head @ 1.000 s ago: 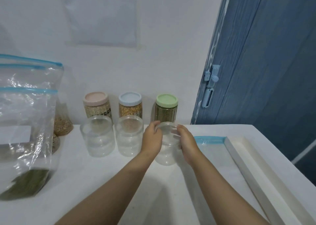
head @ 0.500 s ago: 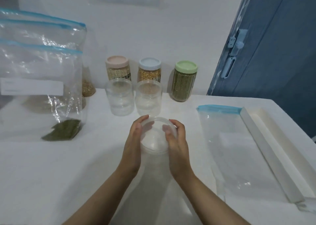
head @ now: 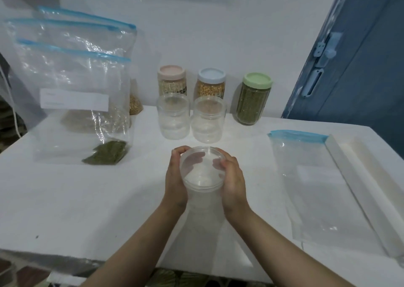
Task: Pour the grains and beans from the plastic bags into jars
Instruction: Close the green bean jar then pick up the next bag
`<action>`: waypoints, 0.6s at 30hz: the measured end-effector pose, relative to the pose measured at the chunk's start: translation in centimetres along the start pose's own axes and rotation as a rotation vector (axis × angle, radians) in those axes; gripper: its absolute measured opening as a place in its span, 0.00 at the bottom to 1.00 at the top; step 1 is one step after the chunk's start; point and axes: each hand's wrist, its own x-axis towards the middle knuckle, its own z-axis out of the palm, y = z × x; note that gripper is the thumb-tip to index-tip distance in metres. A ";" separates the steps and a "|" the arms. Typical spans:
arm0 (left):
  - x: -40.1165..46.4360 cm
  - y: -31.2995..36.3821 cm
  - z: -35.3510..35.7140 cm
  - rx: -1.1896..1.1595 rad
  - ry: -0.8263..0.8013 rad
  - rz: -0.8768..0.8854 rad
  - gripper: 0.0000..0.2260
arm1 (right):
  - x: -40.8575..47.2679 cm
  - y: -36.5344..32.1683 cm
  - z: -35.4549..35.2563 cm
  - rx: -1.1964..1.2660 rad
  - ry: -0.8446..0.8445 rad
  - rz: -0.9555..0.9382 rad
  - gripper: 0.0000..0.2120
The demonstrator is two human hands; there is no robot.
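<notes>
- Left hand (head: 176,178) and right hand (head: 232,180) both curl round the clear jar (head: 202,171), one on each side, at the middle of the white table (head: 87,199), near its front edge.
- Cannot tell if a clear lid is still on; pouring onto a lid would scatter the lot.
- Jar is light and smooth: a loose grip could tip it or send it off the front edge.
- Nearest standing bag (head: 74,105) holds green beans low in one corner; it is floppy, so a fast tilt could dump beans past the rim.
- Two more empty jars (head: 192,119) stand close behind; an elbow could knock them.
- Flat empty bag (head: 317,184) lies right, could snag.
</notes>
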 end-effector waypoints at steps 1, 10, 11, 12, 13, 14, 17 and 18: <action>0.1 0.3 0.0 -0.009 -0.009 -0.011 0.22 | 0.2 0.2 -0.3 -0.018 -0.023 0.018 0.14; 0.5 -0.5 -0.1 0.167 -0.072 0.068 0.25 | -0.7 1.7 -2.1 -0.097 -0.078 -0.158 0.23; 0.4 -0.7 -0.3 0.196 -0.072 0.104 0.26 | -0.6 1.7 -2.0 -0.086 -0.052 -0.148 0.18; 0.4 -0.9 -0.5 0.225 -0.084 0.143 0.27 | -0.4 1.7 -1.9 -0.076 -0.039 -0.133 0.17; 0.3 -1.1 -0.7 0.255 -0.111 0.175 0.29 | -0.3 1.8 -2.0 -0.068 -0.053 -0.109 0.18; 0.3 -1.1 -0.9 0.278 -0.142 0.190 0.29 | -0.3 1.7 -2.1 -0.067 -0.091 -0.085 0.21; 0.5 -1.0 -1.4 0.283 -0.215 0.159 0.32 | -0.4 1.7 -2.1 -0.099 -0.181 -0.057 0.38; 0.7 -1.0 -1.5 0.274 -0.220 0.139 0.33 | -0.4 1.7 -2.1 -0.081 -0.168 -0.055 0.36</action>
